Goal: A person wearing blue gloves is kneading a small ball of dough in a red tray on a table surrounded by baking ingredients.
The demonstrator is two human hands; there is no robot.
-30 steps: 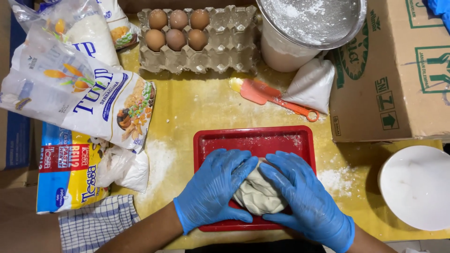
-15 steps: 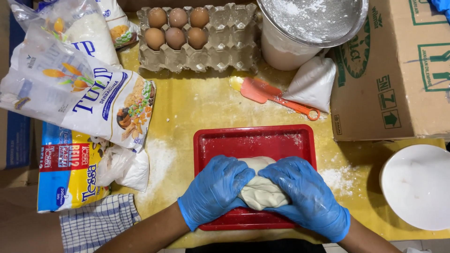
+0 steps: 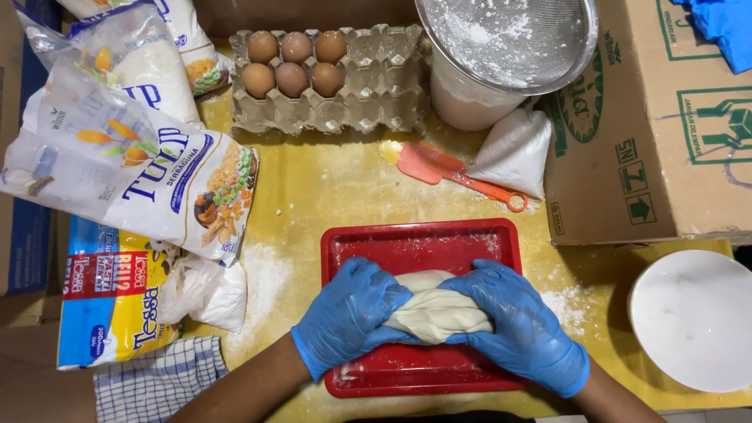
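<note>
Home baking spot: egg tray (image 3: 337,78), flour bags (image 3: 133,180), sieve (image 3: 509,39).

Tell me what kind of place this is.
Probably a home kitchen set up for baking: gloved hands press dough in a red tray, with an egg carton, flour bags and a sieve nearby.

Egg carton (image 3: 345,86) holds six brown eggs (image 3: 296,61). Orange spatula (image 3: 454,172) beside sieve (image 3: 509,39). Flour bags (image 3: 133,172) left, white bowl (image 3: 693,317) right.

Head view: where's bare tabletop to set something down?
Biggest free patch: yellow tabletop between egg tray, flour bag and red tray. Smaller floured strip between red tray and white bowl. Left side is crowded with bags.
</note>
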